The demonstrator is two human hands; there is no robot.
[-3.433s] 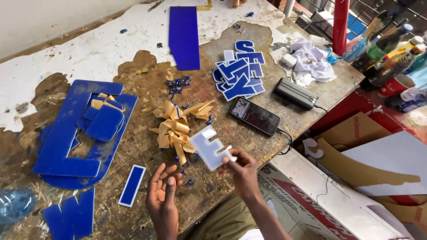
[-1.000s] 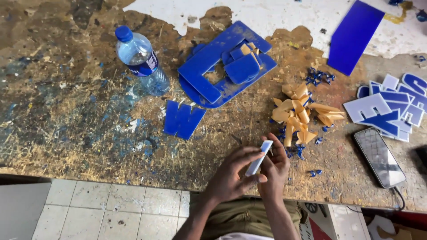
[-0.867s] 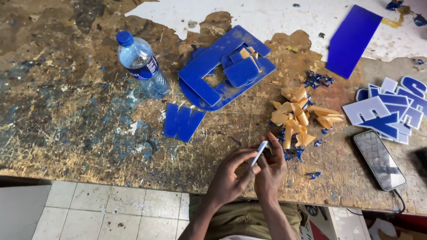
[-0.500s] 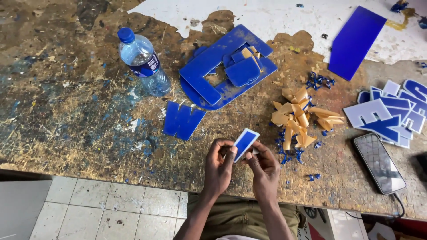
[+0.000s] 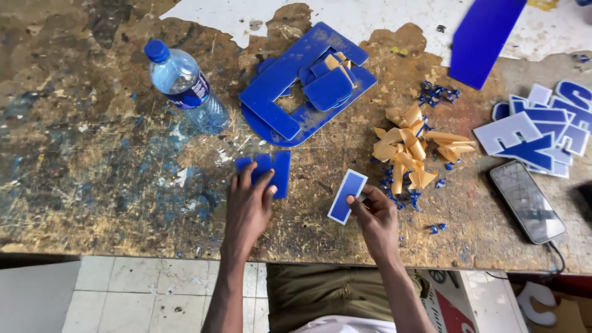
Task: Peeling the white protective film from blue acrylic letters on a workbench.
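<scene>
Blue strip (image 5: pixel 347 196): long axis runs from 7 to 1 o'clock, blue face up, over the worktable (image 5: pixel 92 166).
Right hand (image 5: pixel 375 216): fingers pinched on the strip's lower right edge, at its 4 o'clock.
Left hand (image 5: pixel 248 206): fingers spread flat, tips touching the blue cut pieces (image 5: pixel 266 169).
Paper curls (image 5: pixel 410 148): at 1 o'clock of the strip.

Our left hand (image 5: pixel 248 203) covers the lower half of the small blue pieces (image 5: pixel 266 172), so we can't make out their full shape. At 1 o'clock the long blue strip (image 5: pixel 484 40) runs off the top edge, and at 3 o'clock the stack of cut letters (image 5: pixel 542 132) gets chopped by the right edge. The phone (image 5: pixel 527 200) screen is too dark and glary to make out.
</scene>
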